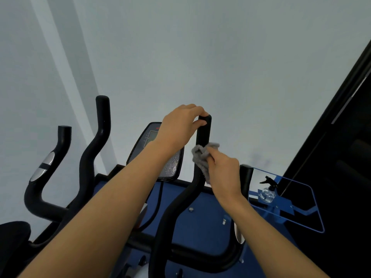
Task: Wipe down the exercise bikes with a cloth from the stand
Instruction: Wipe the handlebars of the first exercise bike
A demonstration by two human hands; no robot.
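Both hands on one handlebar post [203, 135]: left hand [178, 127] grips its top, right hand [222, 169] just below pinches grey cloth [200, 157] against it.

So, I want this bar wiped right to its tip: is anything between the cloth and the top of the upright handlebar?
Yes. The left hand grips the handlebar at its top end, just above the grey cloth that the right hand holds against the bar. Only a short bare stretch lies between them.
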